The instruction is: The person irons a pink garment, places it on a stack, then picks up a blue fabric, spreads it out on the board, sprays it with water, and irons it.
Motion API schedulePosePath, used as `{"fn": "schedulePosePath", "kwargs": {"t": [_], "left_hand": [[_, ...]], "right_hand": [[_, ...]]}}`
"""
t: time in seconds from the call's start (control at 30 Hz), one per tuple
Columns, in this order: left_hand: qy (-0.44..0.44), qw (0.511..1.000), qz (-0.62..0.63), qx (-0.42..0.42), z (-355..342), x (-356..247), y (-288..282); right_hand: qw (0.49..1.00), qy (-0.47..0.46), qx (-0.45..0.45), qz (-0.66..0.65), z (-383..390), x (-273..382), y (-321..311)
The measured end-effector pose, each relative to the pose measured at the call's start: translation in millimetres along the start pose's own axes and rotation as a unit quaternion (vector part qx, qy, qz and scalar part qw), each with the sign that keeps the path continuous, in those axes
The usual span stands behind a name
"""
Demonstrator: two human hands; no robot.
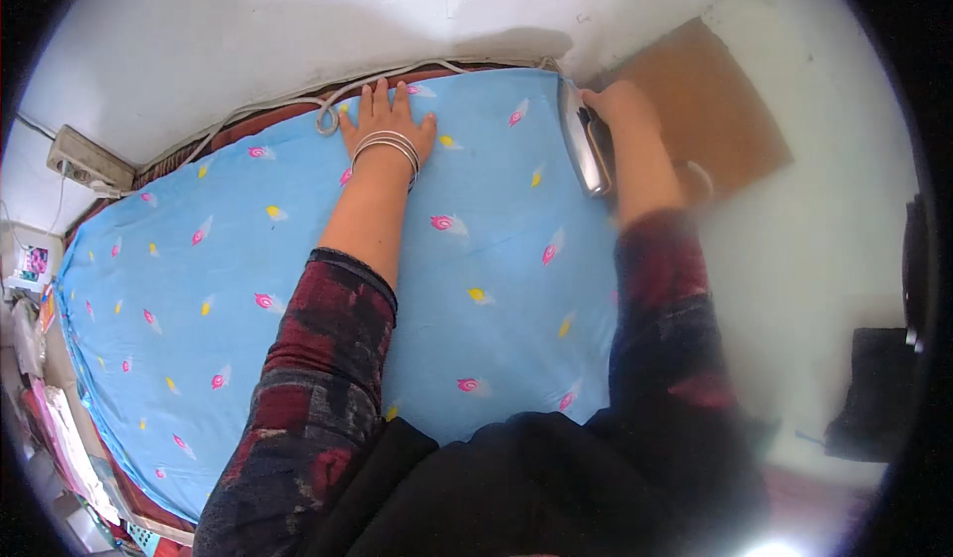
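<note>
A light blue cloth point(367, 329) with pink and yellow feather-like prints lies spread out in front of me. My left hand point(390, 125), with several thin bangles at the wrist, rests flat on its far part, fingers spread. At the cloth's far right edge, my right hand point(627, 110) is closed around the handle of a clothes iron point(584, 150). The shiny metal side of the iron faces the cloth, and its narrow end points away from me. My fingers partly cover the handle.
A pale cord point(323, 115) runs along the far edge to a power strip point(91, 165) at the left. Behind the right hand, a brown board point(730, 110) lies against the pale wall point(288, 21). Folded fabrics point(74, 433) crowd the left side; a dark object point(874, 388) sits far right.
</note>
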State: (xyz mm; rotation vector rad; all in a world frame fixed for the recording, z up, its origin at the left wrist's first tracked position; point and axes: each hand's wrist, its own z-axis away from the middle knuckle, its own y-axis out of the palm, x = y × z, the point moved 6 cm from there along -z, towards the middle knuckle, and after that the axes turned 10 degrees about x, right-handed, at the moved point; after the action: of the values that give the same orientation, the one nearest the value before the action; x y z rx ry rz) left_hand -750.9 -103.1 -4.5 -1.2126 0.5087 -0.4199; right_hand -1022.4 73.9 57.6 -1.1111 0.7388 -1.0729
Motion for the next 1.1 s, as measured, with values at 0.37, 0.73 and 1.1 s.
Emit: {"fn": "schedulePosePath", "kwargs": {"t": [0.37, 0.73, 1.1], "left_hand": [[0.001, 1.0, 0.022, -0.017, 2, 1, -5], [-0.012, 0.999, 0.047, -0.022, -7, 9, 0], [0.167, 0.92, 0.315, -0.166, 30, 25, -57]], "right_hand": [[0.993, -0.066, 0.019, -0.098, 17, -12, -5], [0.953, -0.284, -0.08, 0.064, 46, 90, -10], [0.937, -0.337, 0.093, -0.017, 71, 41, 7]]}}
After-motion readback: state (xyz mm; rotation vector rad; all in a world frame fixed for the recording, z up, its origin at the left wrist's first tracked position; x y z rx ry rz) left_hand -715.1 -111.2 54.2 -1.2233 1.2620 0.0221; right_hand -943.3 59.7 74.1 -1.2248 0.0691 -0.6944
